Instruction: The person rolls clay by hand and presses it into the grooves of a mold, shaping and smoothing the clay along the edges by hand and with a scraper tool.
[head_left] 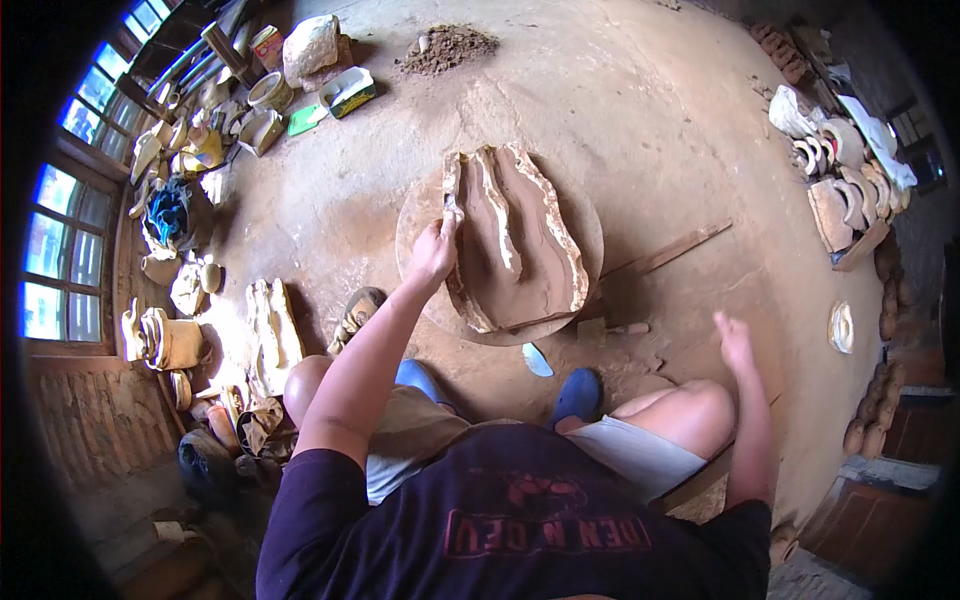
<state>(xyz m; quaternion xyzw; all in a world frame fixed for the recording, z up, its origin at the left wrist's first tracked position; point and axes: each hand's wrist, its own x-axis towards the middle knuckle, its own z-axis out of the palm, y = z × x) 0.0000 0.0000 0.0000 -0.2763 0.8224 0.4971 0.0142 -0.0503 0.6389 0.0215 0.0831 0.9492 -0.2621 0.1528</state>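
Observation:
A large plaster mould (573, 262) with a jagged pale rim lies in front of me, its hollow lined with smooth brown clay (500, 296). A raised pale ridge (497, 215) runs down its middle. Under it is a round board (592, 225). My left hand (436, 250) is at the mould's left rim, fingers closed around the edge; its fingertips are partly hidden. Out to the right, away from the mould, my right hand (735, 338) hangs above the floor beside my knee with fingers apart and nothing in it.
A wooden stick (690, 245) extends right from beneath the board. Near my feet lies a bluish shard (537, 360). A soil heap (450, 50) sits at the back; containers (347, 92) and mould pieces (272, 335) line the left, more pieces (850, 200) the right.

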